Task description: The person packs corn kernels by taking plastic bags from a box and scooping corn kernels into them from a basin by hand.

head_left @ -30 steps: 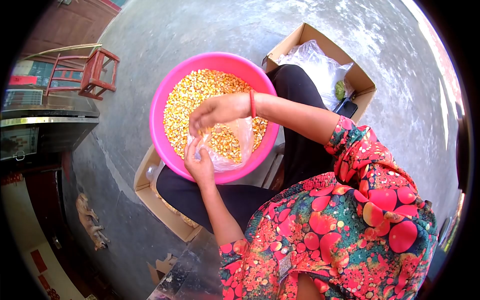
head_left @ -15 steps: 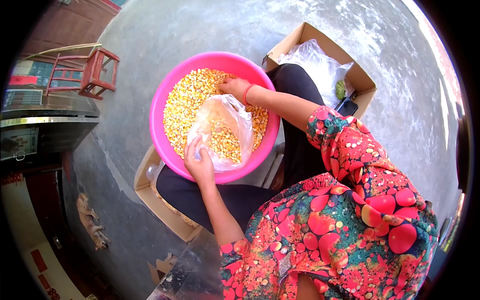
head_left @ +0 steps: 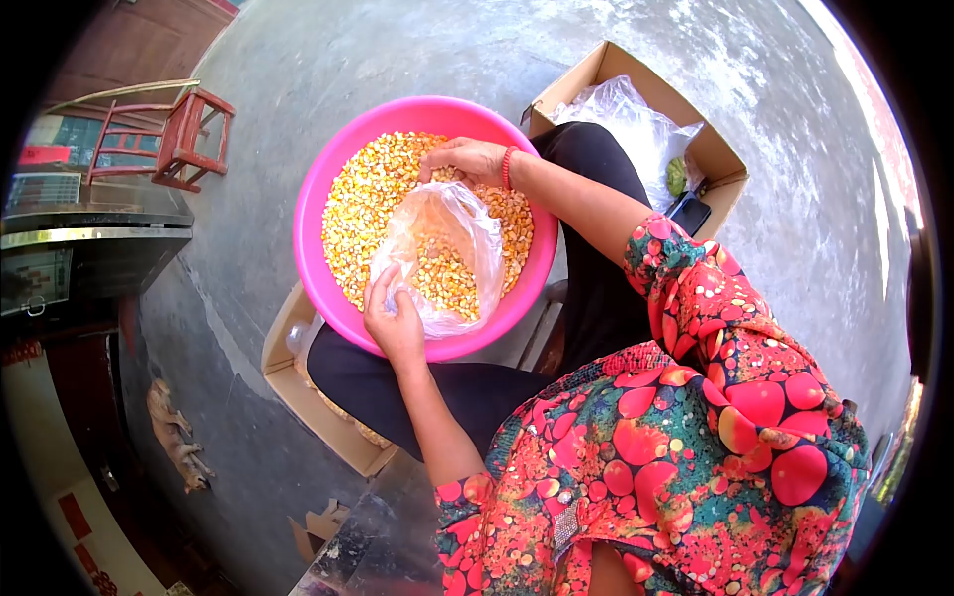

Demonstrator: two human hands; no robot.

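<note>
Lying between the two hands, the thin plastic bag [head_left: 404, 233] runs lengthwise from just beside the fingertips of the right hand [head_left: 469, 159] to past the left hand [head_left: 396, 326], which is the nearer and pinches its rim between thumb and fingers. The right hand curls over loose corn kernels [head_left: 370, 199] beyond the bag's far edge; whether it holds any, I cannot tell. The bag is crinkled and translucent, its mouth an uneven oval showing kernels, small, yellow and blunt; beneath both hands sits a smooth, round pink basin [head_left: 308, 233]
</note>
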